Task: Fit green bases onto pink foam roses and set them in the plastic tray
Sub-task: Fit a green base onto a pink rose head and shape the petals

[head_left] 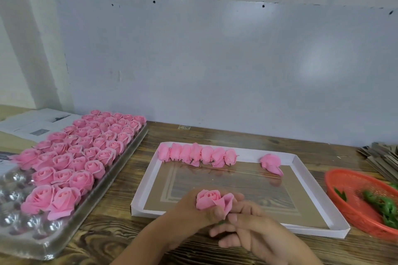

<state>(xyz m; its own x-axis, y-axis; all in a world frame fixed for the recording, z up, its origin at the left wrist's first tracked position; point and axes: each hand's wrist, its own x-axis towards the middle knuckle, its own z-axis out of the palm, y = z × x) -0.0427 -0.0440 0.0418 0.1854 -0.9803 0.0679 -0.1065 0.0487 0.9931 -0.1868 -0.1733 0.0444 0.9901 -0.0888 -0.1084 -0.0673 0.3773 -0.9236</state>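
From the head view, the clear plastic tray (49, 241) lies at the left of the wooden counter (112, 234), most of its cups filled with pink foam roses (86, 146) standing face up in rows; the nearest cups at its front left corner (shiny, rounded) hold nothing.

In the middle sits a shallow white cardboard box lid (148, 170). Along its far edge a row of seven rosebuds (197, 155) lies on their sides, touching one another, and one more loose rose (271, 163) lies apart near the far right corner.

At the right edge a red mesh basket (344, 180) holds the green bases (383, 206), piled toward its right side.

In front of the lid, the left hand (189, 213) has its fingers curled round a pink rose (212, 200), bloom facing up. The right hand (258, 234) is at the rose's underside, where a bit of green shows; its fingers are bent there, but whether its grip is clenched on the green piece I cannot tell.

Newspaper (36, 123) lies behind the tray, and a stack of flat cardboard (381, 157) sits behind the basket.
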